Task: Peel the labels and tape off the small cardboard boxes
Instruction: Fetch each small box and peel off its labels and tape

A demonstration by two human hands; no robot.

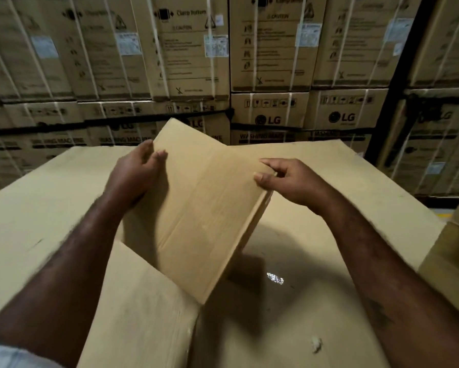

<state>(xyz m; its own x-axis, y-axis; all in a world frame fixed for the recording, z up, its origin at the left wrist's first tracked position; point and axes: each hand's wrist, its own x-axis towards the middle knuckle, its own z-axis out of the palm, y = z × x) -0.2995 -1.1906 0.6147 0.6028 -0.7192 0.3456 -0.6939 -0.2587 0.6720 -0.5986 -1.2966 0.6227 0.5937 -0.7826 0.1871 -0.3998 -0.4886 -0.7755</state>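
1. The person holds a flattened small cardboard box [204, 208] in both hands, tilted, with its far corner raised and its near corner pointing down toward a large cardboard surface [316, 235].
2. The left hand [135, 173] grips the box's left edge, its fingers [159, 155] curled over onto the top face.
3. The right hand [286, 179] pinches the box's right edge, thumb on the near side and fingers bent over the top.
4. The upward face of the box is plain brown, with fold creases showing.
5. A second piece of cardboard [143, 314] lies on the surface beneath the left forearm, partly under the box.
6. A shiny scrap [275, 278] and a small white scrap [316, 343] lie on the surface, apart from each other.
7. Strapped washing-machine cartons [271, 62] are stacked behind.
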